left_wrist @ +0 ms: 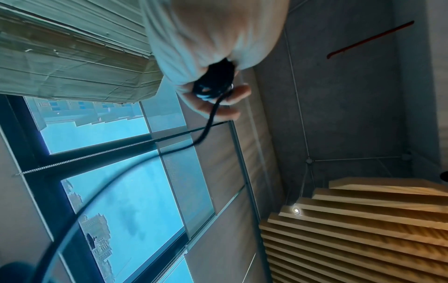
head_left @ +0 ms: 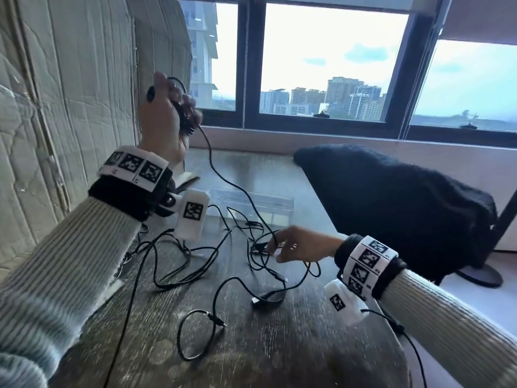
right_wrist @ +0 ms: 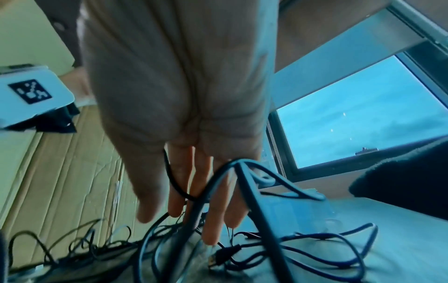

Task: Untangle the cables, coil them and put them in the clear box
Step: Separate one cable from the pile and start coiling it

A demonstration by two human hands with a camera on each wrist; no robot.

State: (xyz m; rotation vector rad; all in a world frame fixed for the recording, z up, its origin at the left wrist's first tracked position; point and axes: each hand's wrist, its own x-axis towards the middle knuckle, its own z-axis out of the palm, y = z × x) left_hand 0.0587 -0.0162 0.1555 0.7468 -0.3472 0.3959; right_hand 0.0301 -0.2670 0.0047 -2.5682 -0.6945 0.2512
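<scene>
My left hand (head_left: 179, 105) is raised high at the left and grips a small coil of black cable (head_left: 183, 113). The left wrist view shows that coil (left_wrist: 213, 84) bunched in my left hand (left_wrist: 218, 99). The cable's free length (head_left: 223, 177) hangs down to a tangle of black cables (head_left: 212, 256) on the wooden table (head_left: 279, 345). My right hand (head_left: 272, 249) hovers low over the tangle. In the right wrist view my right hand (right_wrist: 179, 220) has straight fingers, with cable loops (right_wrist: 242, 172) lying across them. The clear box (head_left: 279, 198) stands behind the tangle.
A black cloth-covered object (head_left: 391, 205) stands at the right of the table on a round base. Cardboard sheets (head_left: 70, 107) line the left side. A window (head_left: 321, 65) spans the back. A short looped cable (head_left: 195, 334) and a USB plug (head_left: 256, 301) lie near me.
</scene>
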